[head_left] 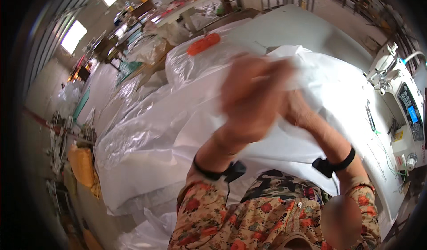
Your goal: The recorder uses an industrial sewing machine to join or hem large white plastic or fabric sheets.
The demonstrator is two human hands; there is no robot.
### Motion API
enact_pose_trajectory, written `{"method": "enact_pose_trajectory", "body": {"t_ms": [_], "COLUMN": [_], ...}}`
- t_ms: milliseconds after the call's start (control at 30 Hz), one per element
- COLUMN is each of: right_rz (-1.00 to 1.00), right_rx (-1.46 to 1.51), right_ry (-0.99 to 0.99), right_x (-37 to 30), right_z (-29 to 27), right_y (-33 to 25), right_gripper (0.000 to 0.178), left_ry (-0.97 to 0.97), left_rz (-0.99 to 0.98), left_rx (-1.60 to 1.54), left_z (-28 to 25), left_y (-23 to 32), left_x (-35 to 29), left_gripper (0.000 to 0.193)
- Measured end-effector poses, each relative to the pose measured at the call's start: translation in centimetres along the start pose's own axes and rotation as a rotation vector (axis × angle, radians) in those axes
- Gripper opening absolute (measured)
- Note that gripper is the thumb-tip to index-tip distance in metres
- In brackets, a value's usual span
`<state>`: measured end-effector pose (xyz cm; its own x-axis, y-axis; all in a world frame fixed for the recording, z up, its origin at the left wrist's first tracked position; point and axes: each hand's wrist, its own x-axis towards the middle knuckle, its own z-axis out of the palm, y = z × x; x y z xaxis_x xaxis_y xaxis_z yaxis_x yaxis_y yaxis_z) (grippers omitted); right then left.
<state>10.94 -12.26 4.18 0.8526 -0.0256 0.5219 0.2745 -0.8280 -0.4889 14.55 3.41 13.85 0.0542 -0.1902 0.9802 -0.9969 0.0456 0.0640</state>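
My left hand (251,92) is raised in front of me over a big white sheet (195,134), and motion smears its fingers. Close beside it is my right hand (297,109), partly covered by the left one. Whether either hand grips the sheet does not show. The white material looks thin and glossy, like plastic film or smooth cloth. It spreads in folds across the table and hangs down to the left and toward my lap. Black bands circle both my wrists.
A white sewing machine (402,99) with a lit panel stands at the right. Small scissors or snips (370,113) and green thread lie near it. An orange bundle (203,44) rests on clear plastic at the far side. A grey tabletop (293,30) extends beyond; a yellow sack (82,164) is at left.
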Motion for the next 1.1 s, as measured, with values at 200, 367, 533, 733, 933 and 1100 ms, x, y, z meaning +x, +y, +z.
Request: {"method": "enact_pose_trajectory", "body": {"t_ms": [200,367,533,733,933,1100], "right_rz": [0.037,-0.019,0.256,1.053,0.159,0.202], "right_rx": [0.571,1.018,1.360,0.129,-0.137,-0.492], "right_ry": [-0.391,-0.688,-0.206,0.310,0.571,0.094], "right_x": [-18.2,-13.3,-20.4,-24.2,-21.9,-18.8], "right_z": [1.9,-0.1,-13.2,-17.9,-17.6,-8.5], "right_y": [-3.4,-3.2,-2.2,2.1,-3.2,-0.4], "right_gripper": [0.072,0.056,0.023,0.025,0.037,0.082], "left_ry": [0.125,-0.127,-0.415,-0.661,-0.723,-0.742], "left_rz": [-0.001,0.227,-0.183,-0.494,-0.576,-0.563], "left_rx": [-0.455,0.292,0.013,0.025,-0.081,-0.128], "left_z": [9.8,8.3,4.5,3.0,6.2,9.6], "left_y": [8.5,-3.5,-10.4,-13.1,-10.6,-6.4], "left_x": [5.2,8.6,8.4,4.7,4.0,5.7], "left_gripper": [0.016,0.013,0.028,0.030,0.022,0.025]}}
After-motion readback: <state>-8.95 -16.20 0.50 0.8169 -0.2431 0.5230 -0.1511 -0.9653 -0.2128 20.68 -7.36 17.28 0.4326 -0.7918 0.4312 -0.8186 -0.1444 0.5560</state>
